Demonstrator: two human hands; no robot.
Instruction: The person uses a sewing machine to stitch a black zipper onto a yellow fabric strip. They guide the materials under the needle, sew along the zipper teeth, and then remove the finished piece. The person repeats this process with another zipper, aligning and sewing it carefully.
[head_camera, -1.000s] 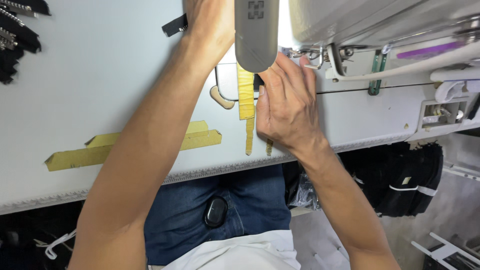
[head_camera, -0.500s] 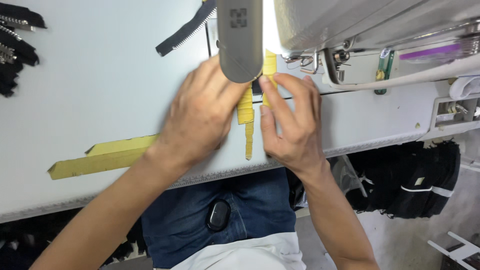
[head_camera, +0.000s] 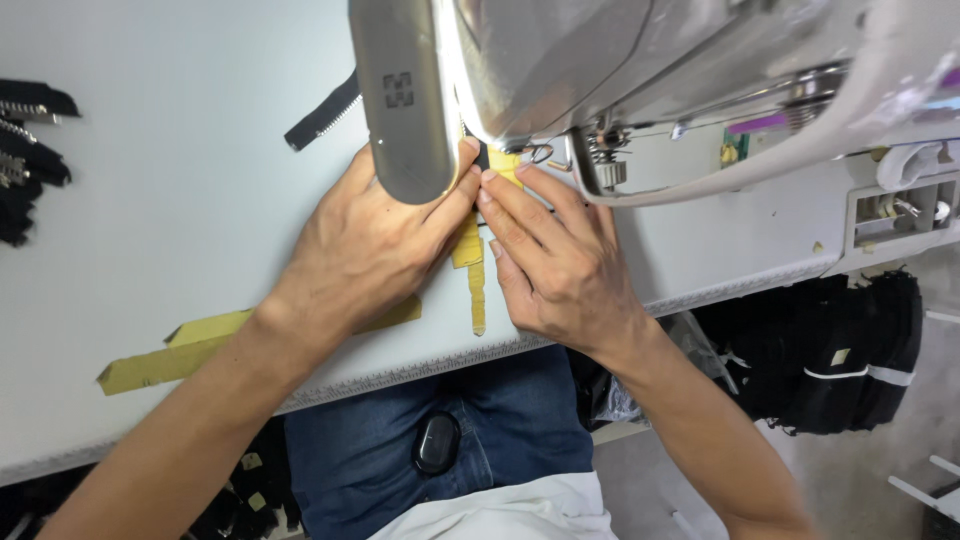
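**Black zipper piece held under the sewing machine head, stitching not visibly begun**

Both hands met at the needle area of the grey metal sewing machine (head_camera: 620, 90). The left hand (head_camera: 365, 250) lay flat on the white work table (head_camera: 150, 220), fingers extended and closed together, its fingertips pressing a small black zipper piece (head_camera: 483, 158) that lay just under the machine head. The right hand (head_camera: 555, 260) mirrored it, index and middle fingers stretched out and pinning the same piece from the other side; neither hand was curled around anything. Strips of yellow tape (head_camera: 470, 250) ran on the table between the two hands, and a longer yellow tape strip (head_camera: 170, 355) lay near the table's front edge.

Judging by this, the piece was positioned and aligned, but the needle itself was hidden, so whether sewing was under way cannot be told. A black zipper strip (head_camera: 322, 112) lay behind the machine head, and a stack of black zipper pieces (head_camera: 30, 150) sat at the far left, apparently unworked.
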